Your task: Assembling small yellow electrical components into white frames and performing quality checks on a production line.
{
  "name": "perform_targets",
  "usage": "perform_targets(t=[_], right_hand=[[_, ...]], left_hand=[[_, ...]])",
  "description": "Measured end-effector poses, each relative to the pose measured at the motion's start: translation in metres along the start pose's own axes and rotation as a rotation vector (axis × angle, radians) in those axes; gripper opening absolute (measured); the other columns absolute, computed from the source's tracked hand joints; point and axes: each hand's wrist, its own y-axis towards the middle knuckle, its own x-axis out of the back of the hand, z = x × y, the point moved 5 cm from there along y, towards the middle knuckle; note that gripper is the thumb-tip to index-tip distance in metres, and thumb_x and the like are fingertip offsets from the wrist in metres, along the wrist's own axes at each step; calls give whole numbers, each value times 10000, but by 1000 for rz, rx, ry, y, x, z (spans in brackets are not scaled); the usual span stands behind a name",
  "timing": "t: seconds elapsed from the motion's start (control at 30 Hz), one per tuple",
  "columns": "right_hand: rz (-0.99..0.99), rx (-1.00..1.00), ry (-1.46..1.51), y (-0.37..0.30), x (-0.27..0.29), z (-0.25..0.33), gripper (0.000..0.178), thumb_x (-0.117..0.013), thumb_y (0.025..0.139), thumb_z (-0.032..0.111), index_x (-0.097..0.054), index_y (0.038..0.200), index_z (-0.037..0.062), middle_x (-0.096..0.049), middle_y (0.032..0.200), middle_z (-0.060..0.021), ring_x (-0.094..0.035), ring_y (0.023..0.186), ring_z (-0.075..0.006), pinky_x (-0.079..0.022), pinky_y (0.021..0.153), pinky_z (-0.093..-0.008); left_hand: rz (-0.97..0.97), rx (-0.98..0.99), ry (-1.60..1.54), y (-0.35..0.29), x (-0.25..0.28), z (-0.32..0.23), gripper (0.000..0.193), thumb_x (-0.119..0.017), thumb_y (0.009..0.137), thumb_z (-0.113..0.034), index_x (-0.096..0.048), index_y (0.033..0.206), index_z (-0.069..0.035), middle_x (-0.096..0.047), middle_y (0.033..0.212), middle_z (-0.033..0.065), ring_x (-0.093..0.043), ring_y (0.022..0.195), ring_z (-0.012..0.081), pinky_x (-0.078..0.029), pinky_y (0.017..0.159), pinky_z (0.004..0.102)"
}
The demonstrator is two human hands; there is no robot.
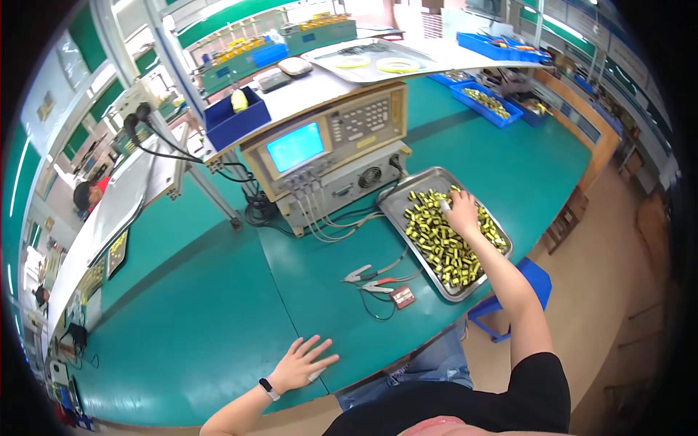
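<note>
My right hand (462,214) reaches into a shallow metal tray (396,204) on the right of the bench. Many small yellow-and-black wound components (440,243), like little coils or transformers, lie loose in it. The fingers bend down onto the pile, the thumb a little apart with a white cover on it; no held part shows, and the fingertips are partly hidden. My left hand (298,365) rests flat near the bench's front edge, fingers spread, a dark band on its wrist. Between the hands lie clip leads (369,279) and a small red-and-white block (402,296).
A bench instrument (327,138) with a lit blue screen stands behind, cables running forward from it. A blue bin (236,118) and another metal tray (371,58) sit on the shelf above. More blue bins (487,104) stand far right; a blue stool (534,280) is beside the bench.
</note>
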Motion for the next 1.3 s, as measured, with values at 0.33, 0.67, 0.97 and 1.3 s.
perform_targets(t=[0.33,0.67,0.97,1.3], right_hand=[[86,-31,-32,32,-8,19,480,-600,968,413,-610,1293,59,-564,1322,-197,-472,1268,-397,-394,1067,-545],[99,156,-509,70,50,113,473,-540,1008,431,-566,1360,116,-562,1312,-160,-477,1303,-337,-292,1144,-590],[-173,-88,-13,-68,203,310,420,-660,722,63,-596,1136,26,-565,1170,-194,-504,1184,-395,-379,1035,-501],[890,191,169,-361,152,437,325,-662,822,203,-658,1118,69,-629,1167,-150,-593,1158,-336,-451,936,-511]], left_hand=[[-129,387,-272,13,28,55,549,-679,897,-336,-592,1418,-187,-429,1579,136,-331,1473,384,-182,1194,615],[-86,371,-299,-15,85,111,519,-644,910,-317,-594,1401,-157,-451,1558,142,-356,1463,380,-234,1167,620],[-72,300,-317,-10,104,93,513,-535,982,-276,-508,1485,-181,-334,1635,160,-307,1504,376,-241,1179,621],[-3,229,-91,-10,104,30,596,-524,1014,-401,-405,1575,-238,-262,1686,119,-277,1536,337,-280,1164,627]])
